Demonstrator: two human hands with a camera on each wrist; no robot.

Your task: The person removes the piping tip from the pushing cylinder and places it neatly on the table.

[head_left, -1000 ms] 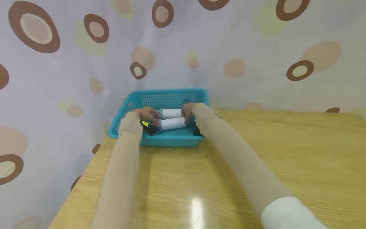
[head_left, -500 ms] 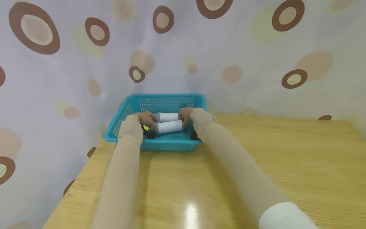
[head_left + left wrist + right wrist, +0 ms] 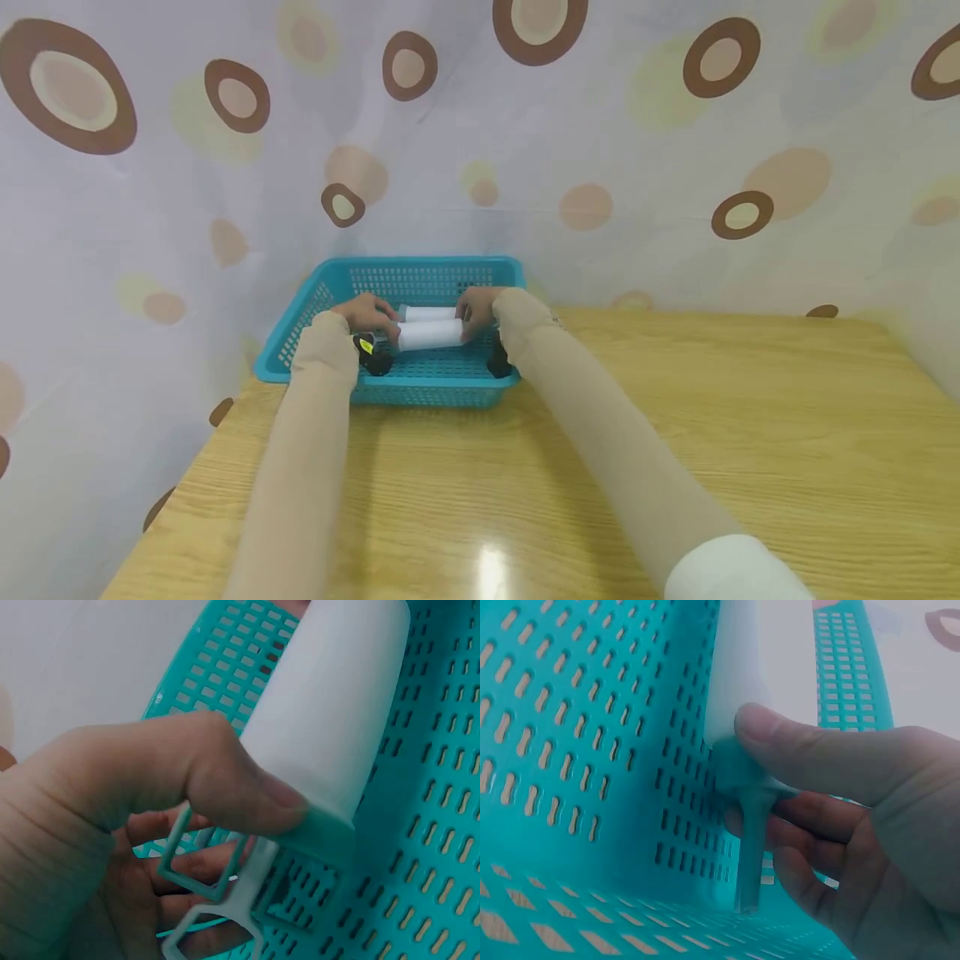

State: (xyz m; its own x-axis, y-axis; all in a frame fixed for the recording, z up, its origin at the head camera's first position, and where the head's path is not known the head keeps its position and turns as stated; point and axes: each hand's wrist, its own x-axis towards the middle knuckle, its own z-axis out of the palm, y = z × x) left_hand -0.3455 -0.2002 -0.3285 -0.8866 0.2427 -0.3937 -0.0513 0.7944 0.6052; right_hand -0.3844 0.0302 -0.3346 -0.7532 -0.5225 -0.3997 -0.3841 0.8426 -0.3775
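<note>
A large white syringe (image 3: 430, 335) lies across between my two hands, inside a blue plastic basket (image 3: 427, 381). My left hand (image 3: 366, 313) holds its grey-green collar end, the thumb pressed on the collar. In the left wrist view, this end of the syringe (image 3: 330, 697) has squarish finger loops (image 3: 196, 881) and a plunger with a ring handle (image 3: 214, 915). My right hand (image 3: 477, 308) pinches the opposite end; there, the right wrist view shows a straight nozzle (image 3: 751, 847). A second white cylinder (image 3: 427, 313) of the same look lies just behind, partly covered.
The basket stands on a wooden table (image 3: 675, 417) at its far left, close to a wall covering (image 3: 450, 125) with printed circles. Its perforated walls surround both hands. Black wrist devices sit at each wrist, close over the basket's front rim.
The front syringe has levelled out and risen slightly, covering more of the cylinder behind. Both hands keep their hold on it. The head view has swung, so everything sits lower and further left.
</note>
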